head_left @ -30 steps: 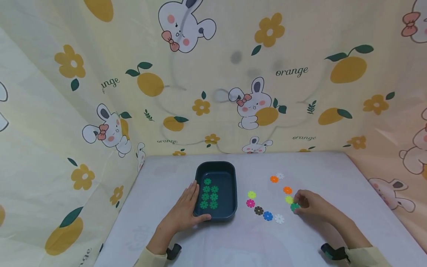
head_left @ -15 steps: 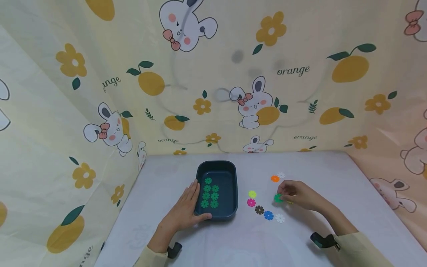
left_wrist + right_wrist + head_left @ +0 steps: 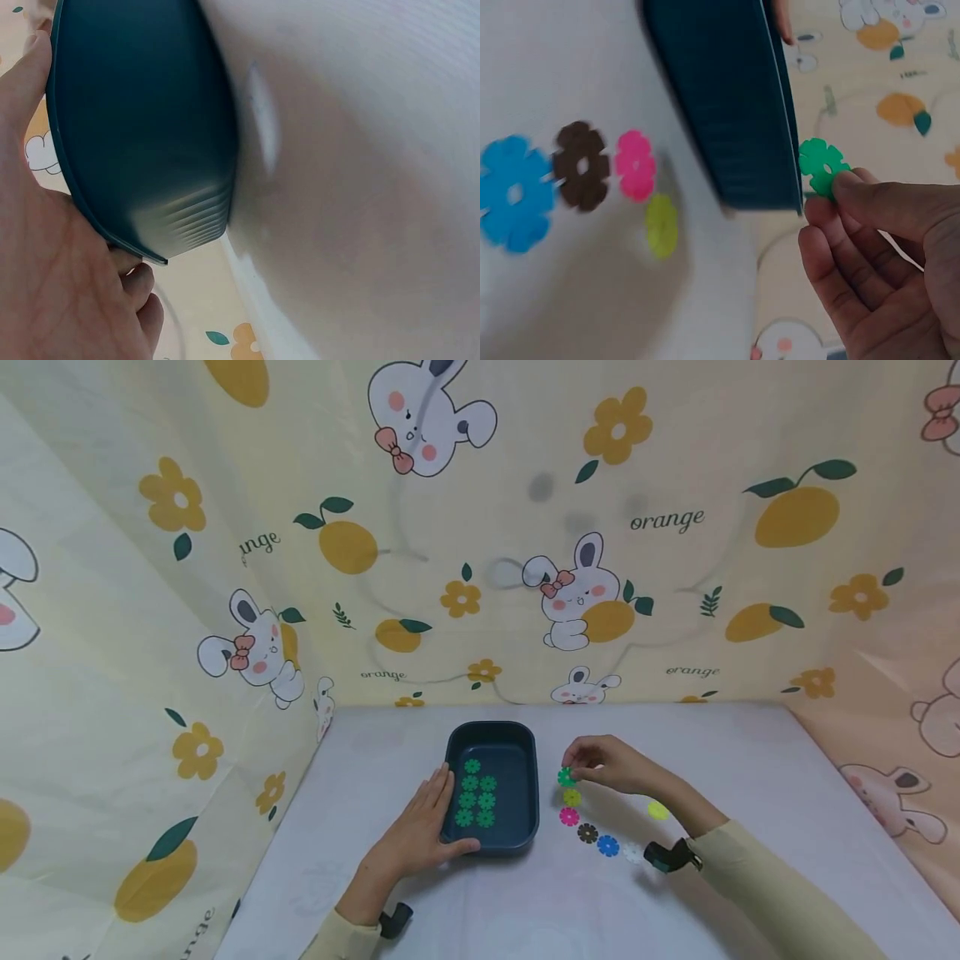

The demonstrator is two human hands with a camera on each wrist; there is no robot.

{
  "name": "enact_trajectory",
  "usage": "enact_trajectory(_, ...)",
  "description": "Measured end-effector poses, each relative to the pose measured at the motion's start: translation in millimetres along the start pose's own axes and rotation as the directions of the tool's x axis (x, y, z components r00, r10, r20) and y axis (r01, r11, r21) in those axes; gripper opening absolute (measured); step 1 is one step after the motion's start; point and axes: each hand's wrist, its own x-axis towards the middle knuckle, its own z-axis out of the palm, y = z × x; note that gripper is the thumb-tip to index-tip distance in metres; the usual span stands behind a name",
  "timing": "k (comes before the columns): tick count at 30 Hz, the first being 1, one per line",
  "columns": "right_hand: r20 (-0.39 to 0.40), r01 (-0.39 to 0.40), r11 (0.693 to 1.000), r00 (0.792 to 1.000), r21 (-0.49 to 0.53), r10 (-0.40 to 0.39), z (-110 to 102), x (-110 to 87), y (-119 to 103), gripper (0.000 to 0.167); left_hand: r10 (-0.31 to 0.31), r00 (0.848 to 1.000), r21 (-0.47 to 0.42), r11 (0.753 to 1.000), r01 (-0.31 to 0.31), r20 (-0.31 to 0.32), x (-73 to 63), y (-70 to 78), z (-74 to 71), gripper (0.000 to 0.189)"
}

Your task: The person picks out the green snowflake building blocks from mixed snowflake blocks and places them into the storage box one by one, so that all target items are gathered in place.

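Observation:
My left hand [image 3: 420, 822] rests against the left side of a dark blue tray [image 3: 534, 793], fingers extended along the wall and thumb at the near rim. Green flower-shaped plastic discs [image 3: 468, 800] lie in the tray's left half. To the right of the tray, my right hand [image 3: 611, 764] pinches another green flower-shaped disc [image 3: 821, 166] between thumb and fingertips, raised off the table. Just below it on the table are a yellow disc [image 3: 572, 797] and a pink disc [image 3: 569, 817].
A brown disc [image 3: 588, 833], a blue disc [image 3: 608, 846] and a white disc [image 3: 632, 852] continue the curved row. Another yellow disc [image 3: 657, 811] lies left of the right forearm. Behind the white table [image 3: 360, 743] hangs a printed curtain [image 3: 450, 527].
My right hand has picked up the green disc from the right and carried it left and away from me, towards the tray. The left hand stays at the tray.

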Motion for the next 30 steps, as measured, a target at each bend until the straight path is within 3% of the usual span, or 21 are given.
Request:
enact_trajectory(10, 0.061, 0.124, 0.992, 0.990, 0.035, -0.126, 14, 59.2, -16, 0.012, 0.004, 1.000, -0.006, 1.000, -0.004, -0.004, 1.4, -1.6, 1.4, 0.123)
enact_trajectory(20, 0.088, 0.116, 0.993, 0.990, -0.018, -0.114, 36, 107.1, -21, 0.012, 0.008, 1.000, -0.006, 1.000, -0.008, -0.001, 2.3, -4.6, 3.2, 0.123)
enact_trajectory(30, 0.124, 0.126, 0.983, 0.986, -0.131, -0.110, 53, 135.3, -19, 0.011, 0.007, 1.000, -0.027, 1.000, -0.007, 0.009, 0.8, -2.2, -0.9, 0.123)
